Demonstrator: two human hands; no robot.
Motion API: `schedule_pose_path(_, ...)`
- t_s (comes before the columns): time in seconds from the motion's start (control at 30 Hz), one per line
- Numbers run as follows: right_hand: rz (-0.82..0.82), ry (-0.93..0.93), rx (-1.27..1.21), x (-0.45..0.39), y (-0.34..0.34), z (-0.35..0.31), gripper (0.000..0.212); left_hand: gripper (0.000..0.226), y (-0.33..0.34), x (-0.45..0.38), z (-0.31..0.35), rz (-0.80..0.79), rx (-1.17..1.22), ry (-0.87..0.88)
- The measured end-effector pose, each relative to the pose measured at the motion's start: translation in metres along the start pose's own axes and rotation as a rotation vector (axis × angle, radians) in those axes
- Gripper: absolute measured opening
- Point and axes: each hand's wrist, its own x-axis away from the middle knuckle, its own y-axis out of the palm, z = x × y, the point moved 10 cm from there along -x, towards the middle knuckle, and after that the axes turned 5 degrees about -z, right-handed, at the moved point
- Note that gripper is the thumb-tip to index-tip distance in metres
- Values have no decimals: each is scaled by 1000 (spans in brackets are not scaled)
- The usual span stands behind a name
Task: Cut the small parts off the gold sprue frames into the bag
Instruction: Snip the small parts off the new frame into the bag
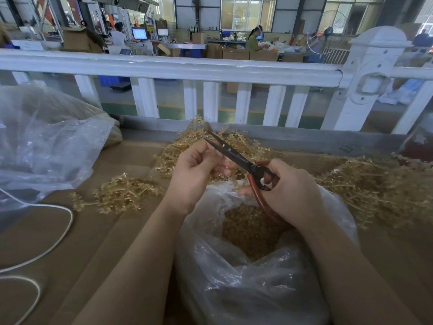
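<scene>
Clear plastic bag [234, 273] below the hands already holds a deep layer of cut gold parts; heaps of gold sprue frames [375, 184] remain on the cardboard surface [93, 231]. Judged well underway, not near done. Right hand [290, 195] grips red-handled black scissors [236, 158], blades parted, long axis pointing up-left, away. Left hand [194, 174] pinches a frame piece at the blades.

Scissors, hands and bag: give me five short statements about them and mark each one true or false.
1. The right hand grips the red-handled scissors. True.
2. The scissor blades are closed. False: they are parted.
3. The clear bag below the hands holds gold parts. True.
4. The left hand rests flat on the cardboard. False: its fingers are curled up by the blades.
5. A white cable lies to the right of the bag. False: it lies left.
</scene>
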Motion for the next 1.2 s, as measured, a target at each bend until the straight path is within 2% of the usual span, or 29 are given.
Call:
schedule_pose_path(0.1, -10, 16, 4, -1, 0, 1, 55, 20, 1, -1, 1, -10, -6, 8)
schedule_pose_path(0.3, -70, 61, 6, -4, 8, 8, 73, 14, -1, -1, 1, 2, -57, 22)
schedule_pose_path(0.5, -61, 95, -79, -4, 9, 11, 70, 18, 5, -1, 3, -13, -59, 46)
schedule_pose_path(0.63, -14, 27, -34, -2, 3, 3, 61, 17, 4, -1, 3, -17, -70, 54)
schedule_pose_path(0.87, 49, -8, -42, 1, -7, -4, 62, 21, 4, 0, 5, 2, -57, 57)
schedule_pose_path(1.07, -50, 103, -165, -3, 6, 6, 64, 13, -8, -1, -7, 56, 155, -17)
schedule_pose_path(1.2, -38, 174, -359, -5, 7, 8, 69, 19, -13, -1, -19, 95, 379, -104)
